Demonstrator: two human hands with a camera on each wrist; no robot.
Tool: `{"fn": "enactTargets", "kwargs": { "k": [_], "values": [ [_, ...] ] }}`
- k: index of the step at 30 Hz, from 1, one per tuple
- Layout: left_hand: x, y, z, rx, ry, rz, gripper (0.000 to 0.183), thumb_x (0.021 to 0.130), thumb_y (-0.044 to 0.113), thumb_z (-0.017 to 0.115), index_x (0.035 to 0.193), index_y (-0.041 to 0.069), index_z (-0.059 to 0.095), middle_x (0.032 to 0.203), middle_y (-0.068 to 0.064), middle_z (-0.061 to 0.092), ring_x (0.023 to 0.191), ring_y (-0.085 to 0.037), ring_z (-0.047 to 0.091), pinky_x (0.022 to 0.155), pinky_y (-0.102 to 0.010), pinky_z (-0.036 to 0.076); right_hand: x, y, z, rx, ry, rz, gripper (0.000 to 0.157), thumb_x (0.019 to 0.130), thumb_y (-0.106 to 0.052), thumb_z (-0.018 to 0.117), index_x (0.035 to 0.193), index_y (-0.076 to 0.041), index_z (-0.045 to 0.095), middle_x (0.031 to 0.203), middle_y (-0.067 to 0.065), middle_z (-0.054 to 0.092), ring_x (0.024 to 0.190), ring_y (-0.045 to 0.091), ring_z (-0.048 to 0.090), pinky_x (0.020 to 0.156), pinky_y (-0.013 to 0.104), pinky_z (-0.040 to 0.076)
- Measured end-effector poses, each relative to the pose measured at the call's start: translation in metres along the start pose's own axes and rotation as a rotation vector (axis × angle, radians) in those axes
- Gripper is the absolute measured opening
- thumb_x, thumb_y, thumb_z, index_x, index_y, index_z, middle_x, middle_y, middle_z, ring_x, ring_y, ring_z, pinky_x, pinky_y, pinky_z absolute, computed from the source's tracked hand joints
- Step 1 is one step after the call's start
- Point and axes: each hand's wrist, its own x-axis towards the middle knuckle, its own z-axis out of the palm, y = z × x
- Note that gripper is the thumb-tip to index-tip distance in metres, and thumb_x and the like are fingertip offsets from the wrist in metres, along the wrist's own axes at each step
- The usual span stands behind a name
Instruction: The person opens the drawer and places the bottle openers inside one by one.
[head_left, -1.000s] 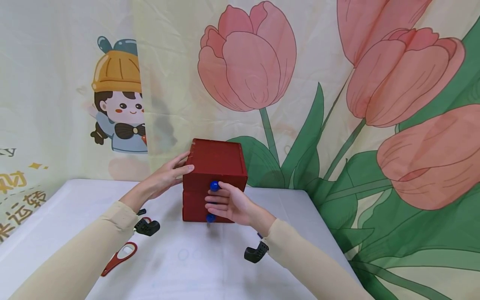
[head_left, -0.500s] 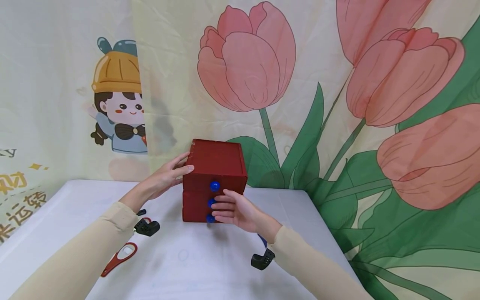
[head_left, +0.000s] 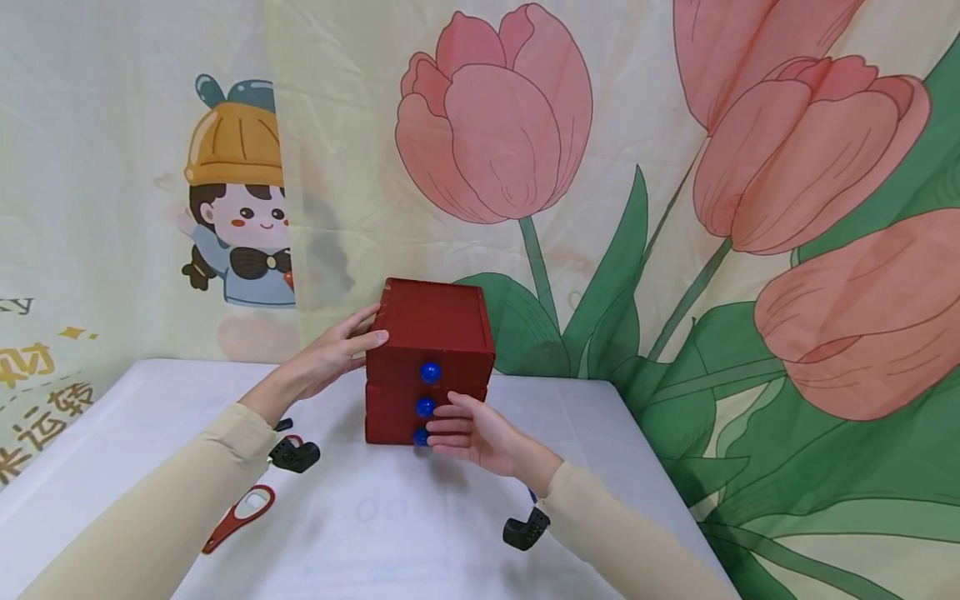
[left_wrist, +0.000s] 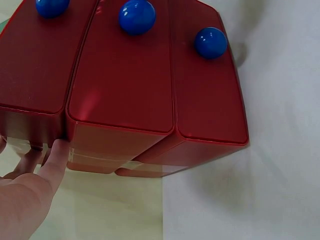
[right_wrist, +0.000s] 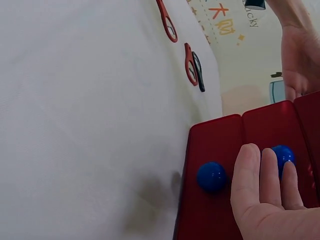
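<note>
Two hands (head_left: 333,354) (head_left: 486,429), straight-fingered, grip nothing; left touches the red box (head_left: 435,317) (knobs (head_left: 425,407) frontward, long axis running back).

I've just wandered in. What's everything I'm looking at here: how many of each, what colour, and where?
Box with three fronts: 1, red, on the table
Knobs: 3, blue, one on each front
Looped tools: 2, red, on the table's left
Thin item: 1, dark, beside the farther tool; unclear what it is
Table: 1, white-covered, under the box
Backdrop: pale, behind the table
Tulips: 4, pink, green-leaved, printed on the backdrop
Cartoon figure: 1, yellow-hatted, backdrop's left
Lettering: several characters, mostly gold, far left
Wrist devices: 2, black, one per wrist
Sleeves: 2, cream, on the arms
Left hand: 1, bare, against the box's left side
Right hand: 1, bare, by the lower knobs
</note>
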Motion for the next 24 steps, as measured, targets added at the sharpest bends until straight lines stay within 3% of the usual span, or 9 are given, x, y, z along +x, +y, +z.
{"fn": "enactTargets", "kwargs": {
  "k": [14,24],
  "values": [
    [0.0,0.001,0.0,-0.007,-0.004,0.005,0.087,0.108,0.041,0.059,0.173,0.023,0.004,0.178,-0.018,0.004,0.161,-0.045,0.012,0.127,-0.067,0.02,0.007,0.011,-0.002,0.014,0.009,0.021,0.067,0.105,-0.048,0.061,0.147,0.003,0.054,0.137,0.022,0.069,0.123,0.038,0.071,0.104,0.044,0.058],
    [0.0,0.001,0.0,0.013,0.003,0.001,0.089,0.107,0.042,0.06,0.173,0.023,0.003,0.178,-0.018,0.005,0.161,-0.046,0.012,0.126,-0.067,0.022,0.018,0.014,0.004,0.123,0.007,0.067,0.069,0.104,-0.047,0.063,0.148,0.006,0.052,0.135,0.02,0.07,0.123,0.037,0.07,0.107,0.046,0.056]
  ]
}}
